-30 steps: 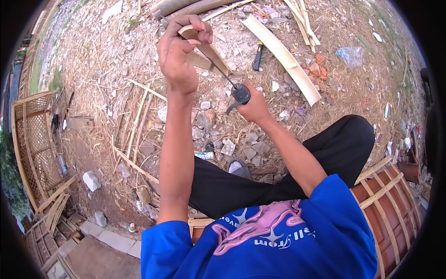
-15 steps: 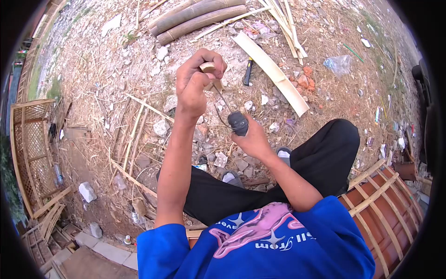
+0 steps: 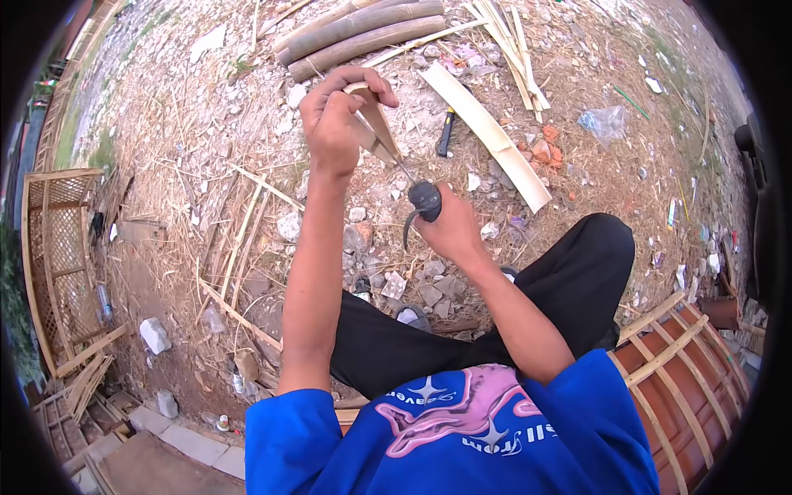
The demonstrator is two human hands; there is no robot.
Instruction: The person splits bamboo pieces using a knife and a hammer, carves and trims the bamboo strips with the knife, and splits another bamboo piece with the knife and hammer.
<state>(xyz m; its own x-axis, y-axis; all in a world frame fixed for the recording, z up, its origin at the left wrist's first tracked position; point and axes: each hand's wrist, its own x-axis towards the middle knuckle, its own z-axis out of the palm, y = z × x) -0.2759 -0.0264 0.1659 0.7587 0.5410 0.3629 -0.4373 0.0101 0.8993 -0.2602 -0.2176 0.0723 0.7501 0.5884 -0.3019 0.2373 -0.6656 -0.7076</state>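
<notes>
My left hand point(image 3: 334, 115) is raised and closed around the upper end of a split bamboo piece point(image 3: 378, 125), which slants down to the right with a brown face and a pale face showing. Lower and to the right, my right hand point(image 3: 452, 224) grips a knife by its dark wrapped handle point(image 3: 425, 196). A loose black strap-like end point(image 3: 408, 229) curls down from that handle. Only a thin bit of the knife's blade point(image 3: 406, 171) shows, seen nearly edge-on, meeting the bamboo's lower end; the bamboo hides the rest.
Thick bamboo poles point(image 3: 367, 37) lie at the top, beside thin strips point(image 3: 511, 54). A wide pale bamboo slat point(image 3: 487, 136) and a black-and-yellow tool point(image 3: 446, 132) rest on stony ground. A lattice panel point(image 3: 62, 264) is at left; a slatted brown structure point(image 3: 676, 371) is at right.
The bamboo has tilted so its length now shows, pointing down toward the knife. My left hand has shifted slightly up and left. The knife handle has turned, and its strap hangs lower.
</notes>
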